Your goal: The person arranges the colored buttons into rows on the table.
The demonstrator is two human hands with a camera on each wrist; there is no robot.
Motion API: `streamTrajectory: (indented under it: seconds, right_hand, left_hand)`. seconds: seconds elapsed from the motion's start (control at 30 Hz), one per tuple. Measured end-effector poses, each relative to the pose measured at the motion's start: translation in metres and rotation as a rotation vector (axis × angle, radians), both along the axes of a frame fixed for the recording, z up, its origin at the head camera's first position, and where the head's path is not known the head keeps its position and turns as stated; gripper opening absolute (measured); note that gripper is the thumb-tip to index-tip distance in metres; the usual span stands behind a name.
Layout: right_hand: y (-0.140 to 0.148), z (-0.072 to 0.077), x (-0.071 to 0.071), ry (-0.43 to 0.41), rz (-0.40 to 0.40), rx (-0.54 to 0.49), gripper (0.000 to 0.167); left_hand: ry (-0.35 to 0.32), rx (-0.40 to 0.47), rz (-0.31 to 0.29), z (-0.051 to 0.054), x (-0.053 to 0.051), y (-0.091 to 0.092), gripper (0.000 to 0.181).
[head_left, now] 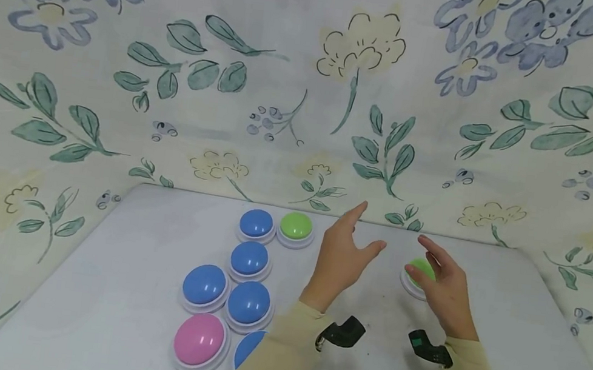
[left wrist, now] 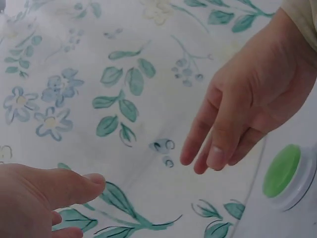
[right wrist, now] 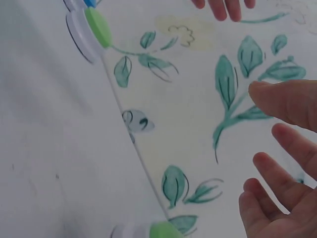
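In the head view the left hand (head_left: 338, 264) hangs over the middle of the table, thumb and fingers spread, holding nothing. The right hand (head_left: 446, 290) is over a green button (head_left: 421, 271) with a white base, partly covering it; the left wrist view shows a gap between that hand (left wrist: 257, 94) and the green button (left wrist: 282, 171). Its fingers are parted and nothing is between them. Left of the left hand sits another green button (head_left: 296, 226), touching or nearly touching a blue button (head_left: 256, 224).
More blue buttons (head_left: 249, 259) and a pink button (head_left: 199, 340) form a cluster on the left of the white table (head_left: 117, 262); the left sleeve (head_left: 283, 348) partly covers one blue button. A floral cloth (head_left: 284, 98) rises behind the table's back edge.
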State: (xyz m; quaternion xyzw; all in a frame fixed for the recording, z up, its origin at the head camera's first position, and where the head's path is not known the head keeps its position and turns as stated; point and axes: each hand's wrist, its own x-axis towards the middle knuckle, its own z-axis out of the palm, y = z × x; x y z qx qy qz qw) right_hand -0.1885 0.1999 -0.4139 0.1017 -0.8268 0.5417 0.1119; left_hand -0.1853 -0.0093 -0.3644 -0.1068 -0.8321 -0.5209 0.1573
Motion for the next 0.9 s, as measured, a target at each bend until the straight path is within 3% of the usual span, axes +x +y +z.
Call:
streamTrajectory:
  seconds: [0.2, 0.5, 0.67, 0.9]
  right_hand:
    - [-0.021, -0.001, -0.007, -0.018, 0.014, -0.005, 0.057]
    - [-0.057, -0.001, -0.016, -0.036, 0.098, -0.085, 0.058]
    - [-0.076, -0.002, -0.021, -0.028, 0.129, -0.103, 0.059]
    - [-0.101, -0.006, -0.028, -0.047, 0.115, -0.098, 0.059]
  left_hand:
    - [-0.027, 0.041, 0.033, 0.009, 0.004, -0.034, 0.07]
    - [0.001, 0.035, 0.109, 0.007, 0.0, -0.074, 0.07]
    - [-0.03, 0.038, 0.144, 0.007, -0.005, -0.09, 0.071]
    - [-0.063, -0.003, 0.154, 0.008, -0.011, -0.105, 0.073]
